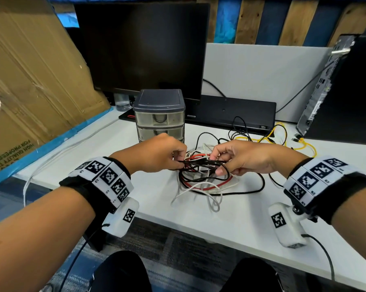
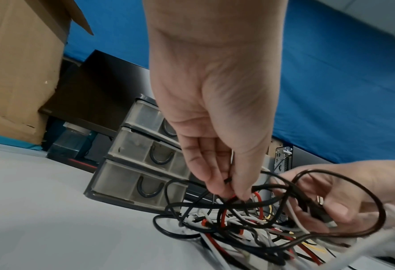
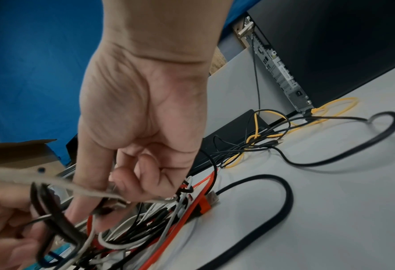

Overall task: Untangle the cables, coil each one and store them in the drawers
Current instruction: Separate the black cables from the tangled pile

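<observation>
A tangle of black, red and white cables (image 1: 203,180) lies on the white desk (image 1: 251,218) between both hands. My left hand (image 1: 179,160) pinches a black cable (image 2: 227,180) at the left of the tangle and holds it just above the pile. My right hand (image 1: 216,164) grips another stretch of the black cable near its plug (image 2: 320,201), lifted off the desk. A white cable (image 3: 76,188) drapes across the right fingers (image 3: 125,184). Just behind the left hand stands a small grey unit of three drawers (image 1: 160,119), all shut. A yellow cable (image 1: 283,140) lies at the back right.
A dark monitor (image 1: 142,49) stands behind the drawers, with a flat black device (image 1: 230,110) under it. A computer tower (image 1: 342,91) stands at the right and a large cardboard box (image 1: 30,81) leans at the left. A thick black cable (image 3: 273,210) loops over the desk's right side.
</observation>
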The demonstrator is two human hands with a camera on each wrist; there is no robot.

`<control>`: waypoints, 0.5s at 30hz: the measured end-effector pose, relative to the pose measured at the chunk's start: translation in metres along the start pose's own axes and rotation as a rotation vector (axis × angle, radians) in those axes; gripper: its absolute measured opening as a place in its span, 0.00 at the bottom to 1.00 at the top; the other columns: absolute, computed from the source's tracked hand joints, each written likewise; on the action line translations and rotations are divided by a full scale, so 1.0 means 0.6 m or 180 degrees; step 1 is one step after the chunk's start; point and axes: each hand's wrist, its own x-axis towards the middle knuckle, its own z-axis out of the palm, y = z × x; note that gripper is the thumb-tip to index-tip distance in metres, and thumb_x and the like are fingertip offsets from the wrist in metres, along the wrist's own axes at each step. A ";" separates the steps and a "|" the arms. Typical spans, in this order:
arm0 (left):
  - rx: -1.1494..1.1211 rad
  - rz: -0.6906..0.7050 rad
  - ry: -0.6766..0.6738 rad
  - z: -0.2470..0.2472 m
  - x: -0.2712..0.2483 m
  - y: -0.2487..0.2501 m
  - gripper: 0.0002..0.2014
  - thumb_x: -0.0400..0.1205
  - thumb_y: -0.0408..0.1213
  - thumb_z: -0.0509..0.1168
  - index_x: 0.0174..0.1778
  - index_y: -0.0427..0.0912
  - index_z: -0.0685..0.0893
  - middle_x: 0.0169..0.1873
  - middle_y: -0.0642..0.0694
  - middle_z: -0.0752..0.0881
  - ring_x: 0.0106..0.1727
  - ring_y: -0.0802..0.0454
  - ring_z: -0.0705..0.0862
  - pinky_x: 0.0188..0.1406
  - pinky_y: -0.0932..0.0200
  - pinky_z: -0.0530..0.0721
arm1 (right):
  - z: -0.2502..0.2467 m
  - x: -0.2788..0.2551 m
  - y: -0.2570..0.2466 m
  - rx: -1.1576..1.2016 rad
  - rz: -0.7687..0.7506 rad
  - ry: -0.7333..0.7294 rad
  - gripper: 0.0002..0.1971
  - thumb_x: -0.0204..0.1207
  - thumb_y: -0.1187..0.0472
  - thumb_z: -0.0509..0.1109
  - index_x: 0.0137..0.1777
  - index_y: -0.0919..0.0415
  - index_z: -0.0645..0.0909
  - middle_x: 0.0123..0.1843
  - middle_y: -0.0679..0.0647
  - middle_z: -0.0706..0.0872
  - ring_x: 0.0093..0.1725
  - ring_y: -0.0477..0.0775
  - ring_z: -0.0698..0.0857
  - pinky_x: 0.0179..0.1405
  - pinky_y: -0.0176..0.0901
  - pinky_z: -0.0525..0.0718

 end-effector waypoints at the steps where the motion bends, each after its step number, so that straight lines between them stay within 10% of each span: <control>1: -0.0066 -0.0017 0.0054 0.000 0.000 0.001 0.07 0.82 0.38 0.76 0.42 0.42 0.86 0.31 0.59 0.82 0.38 0.71 0.79 0.33 0.74 0.71 | -0.001 -0.001 0.001 0.0032 0.0023 -0.0045 0.16 0.75 0.69 0.80 0.58 0.55 0.82 0.43 0.50 0.90 0.36 0.51 0.76 0.32 0.37 0.71; 8: -0.0427 -0.0074 0.0212 -0.001 0.003 0.006 0.04 0.83 0.39 0.75 0.44 0.47 0.87 0.36 0.56 0.87 0.39 0.64 0.83 0.35 0.72 0.76 | -0.001 0.000 0.001 0.0090 0.0080 -0.0250 0.17 0.75 0.69 0.80 0.59 0.53 0.82 0.50 0.57 0.91 0.48 0.62 0.75 0.29 0.38 0.67; 15: -0.0373 0.0070 0.0220 -0.026 0.004 0.005 0.13 0.87 0.43 0.69 0.38 0.43 0.86 0.31 0.49 0.85 0.33 0.55 0.81 0.35 0.60 0.80 | -0.003 -0.003 0.003 -0.0396 0.0040 -0.0190 0.09 0.77 0.67 0.78 0.54 0.58 0.86 0.47 0.55 0.93 0.31 0.48 0.86 0.23 0.33 0.68</control>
